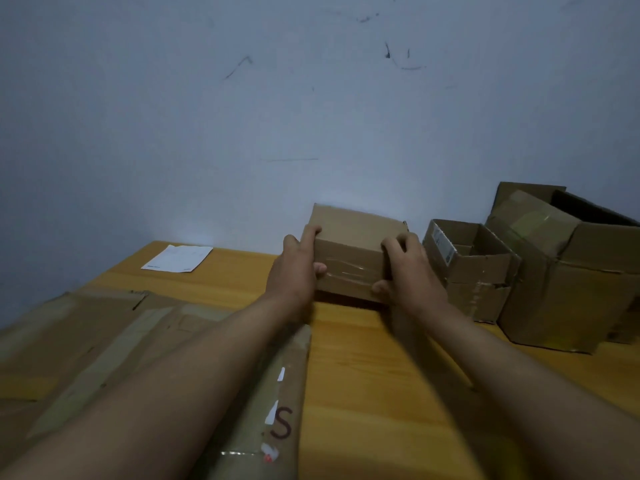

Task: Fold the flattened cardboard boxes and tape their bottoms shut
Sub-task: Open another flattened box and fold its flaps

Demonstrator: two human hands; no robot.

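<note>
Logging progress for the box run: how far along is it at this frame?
Done: two assembled boxes, the small open box and the large box, stand at the table's right. In hand: the left hand and right hand grip a folded box with clear tape across its near face. Left: the flattened cardboard stacked at left.

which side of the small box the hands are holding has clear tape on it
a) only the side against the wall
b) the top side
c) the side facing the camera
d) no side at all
c: the small box shows shiny clear tape across its camera-facing side, between the left hand and right hand, which grip its two ends; its top looks bare.
</note>
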